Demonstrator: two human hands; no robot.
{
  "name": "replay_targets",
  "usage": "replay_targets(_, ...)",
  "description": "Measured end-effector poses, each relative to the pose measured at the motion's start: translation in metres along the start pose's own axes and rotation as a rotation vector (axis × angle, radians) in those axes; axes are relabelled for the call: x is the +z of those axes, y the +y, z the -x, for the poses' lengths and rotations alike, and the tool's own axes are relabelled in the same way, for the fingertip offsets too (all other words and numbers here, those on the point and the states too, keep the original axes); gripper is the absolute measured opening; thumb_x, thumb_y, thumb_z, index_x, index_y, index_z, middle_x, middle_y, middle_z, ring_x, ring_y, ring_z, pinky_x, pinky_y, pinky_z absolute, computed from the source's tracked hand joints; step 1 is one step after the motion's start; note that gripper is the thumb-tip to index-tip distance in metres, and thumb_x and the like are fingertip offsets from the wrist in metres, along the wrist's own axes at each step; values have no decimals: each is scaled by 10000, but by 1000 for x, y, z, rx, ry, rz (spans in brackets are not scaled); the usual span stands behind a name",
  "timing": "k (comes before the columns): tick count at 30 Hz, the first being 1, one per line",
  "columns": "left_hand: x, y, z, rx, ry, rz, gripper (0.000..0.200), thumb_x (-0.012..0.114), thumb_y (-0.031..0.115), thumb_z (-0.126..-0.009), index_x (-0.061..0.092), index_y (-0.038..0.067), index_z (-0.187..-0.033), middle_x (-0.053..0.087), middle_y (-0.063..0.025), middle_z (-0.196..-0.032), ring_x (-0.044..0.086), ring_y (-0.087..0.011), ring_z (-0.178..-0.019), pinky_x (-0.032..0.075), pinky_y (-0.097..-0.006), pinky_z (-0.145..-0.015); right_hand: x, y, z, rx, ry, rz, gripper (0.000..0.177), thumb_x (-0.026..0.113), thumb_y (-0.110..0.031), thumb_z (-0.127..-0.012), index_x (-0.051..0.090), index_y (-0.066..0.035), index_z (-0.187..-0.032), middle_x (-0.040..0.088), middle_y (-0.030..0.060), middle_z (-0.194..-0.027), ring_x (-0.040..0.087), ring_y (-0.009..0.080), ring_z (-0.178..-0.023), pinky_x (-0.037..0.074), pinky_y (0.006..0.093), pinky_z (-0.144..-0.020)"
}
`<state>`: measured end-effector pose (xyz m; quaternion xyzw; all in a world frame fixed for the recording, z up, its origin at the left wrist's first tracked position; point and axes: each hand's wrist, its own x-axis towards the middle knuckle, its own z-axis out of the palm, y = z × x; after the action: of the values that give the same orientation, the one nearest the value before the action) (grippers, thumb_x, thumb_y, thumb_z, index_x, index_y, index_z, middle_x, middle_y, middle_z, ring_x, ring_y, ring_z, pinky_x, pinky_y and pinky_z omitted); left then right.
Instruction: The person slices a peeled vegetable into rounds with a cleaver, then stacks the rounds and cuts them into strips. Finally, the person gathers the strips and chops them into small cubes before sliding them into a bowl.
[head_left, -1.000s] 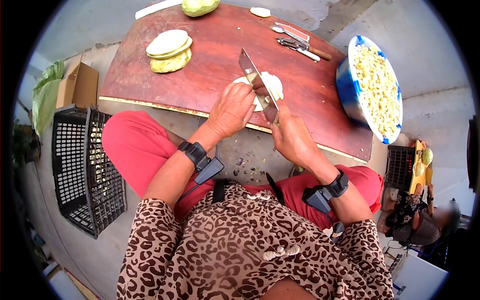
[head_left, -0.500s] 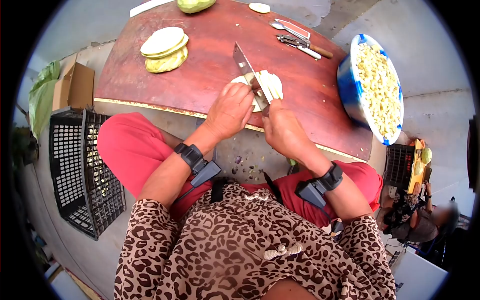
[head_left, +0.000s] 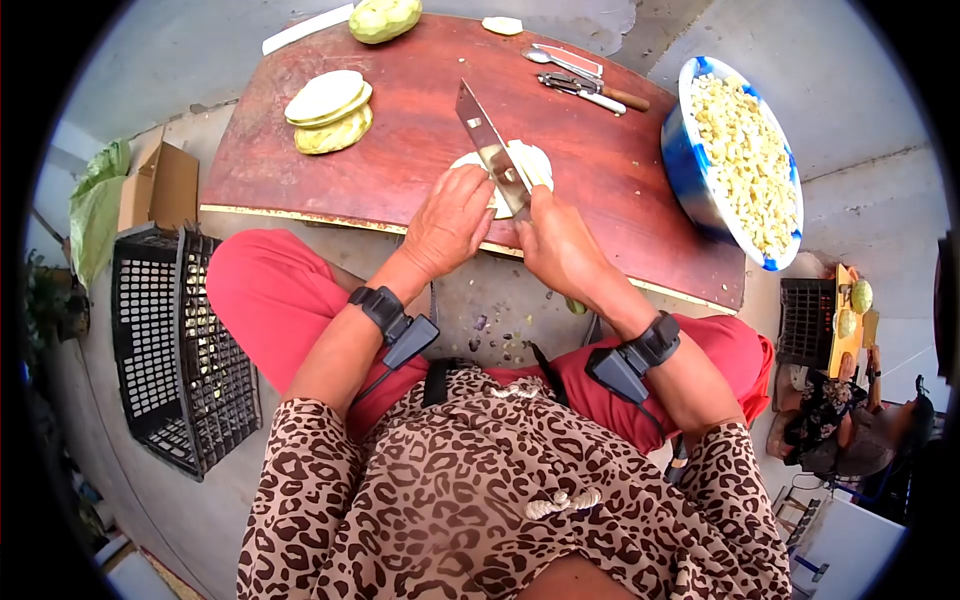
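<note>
A wide-bladed knife [head_left: 482, 130] is held in my right hand [head_left: 563, 243], its blade upright and pointing away over pale slices [head_left: 531, 160] near the table's front edge. My left hand [head_left: 450, 218] presses its closed fingers on the pale pieces just left of the blade. Most of what lies under those fingers is hidden. On the left of the red table [head_left: 400, 120], several round pale slices [head_left: 327, 96] are stacked on a yellowish piece [head_left: 335, 132].
A blue-and-white basin [head_left: 687, 180] of diced pieces stands at the table's right. A spoon [head_left: 540, 56], a peeler [head_left: 563, 84] and a green peeled vegetable [head_left: 385, 18] lie at the back. Black crates [head_left: 180, 350] stand left; another person [head_left: 850, 435] sits at right.
The knife still stands among the slices, its handle end a little lower in my right hand. The whole view has shifted slightly. The other person at right has changed posture a little.
</note>
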<state>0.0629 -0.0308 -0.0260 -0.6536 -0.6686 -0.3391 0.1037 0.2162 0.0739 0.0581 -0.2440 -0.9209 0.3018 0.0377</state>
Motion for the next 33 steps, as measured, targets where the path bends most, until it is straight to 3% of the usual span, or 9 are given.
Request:
replay_targets(6, -1, 0, 1, -25, 2, 16, 384, 699, 89, -774, 570, -30, -1116, 541, -182, -1167, 510, -392, -1143, 417, -474, -1014, -10, -13, 19, 33, -55, 31, 163, 554, -56, -899, 466, 78, -928, 610, 341, -713, 625, 522, -732, 489, 568, -652)
replay_targets(18, -5, 1, -2, -26, -26, 43, 374, 691, 92, -769, 579, -34, -1103, 551, -178, -1145, 522, -374, -1127, 411, -476, -1020, -16, -20, 20, 3, -102, 48, 167, 549, -55, -893, 470, 87, -928, 614, 347, -728, 630, 521, -747, 498, 568, -666)
replay_targets(24, -2, 0, -2, -19, -34, 50, 375, 688, 87, -761, 579, -38, -1097, 551, -183, -1149, 524, -375, -1130, 413, -474, -1026, 16, -8, -16, -6, -32, 70, 170, 555, -56, -881, 475, 81, -942, 622, 342, -746, 637, 508, -738, 508, 558, -664)
replay_targets(33, -3, 1, 2, -4, 43, 36, 370, 693, 72, -754, 580, -32, -1091, 550, -174, -1144, 516, -374, -1136, 402, -480, -1037, 18, 4, -8, -62, 110, -11, 191, 570, -52, -876, 445, 71, -954, 621, 334, -749, 625, 519, -748, 490, 570, -680)
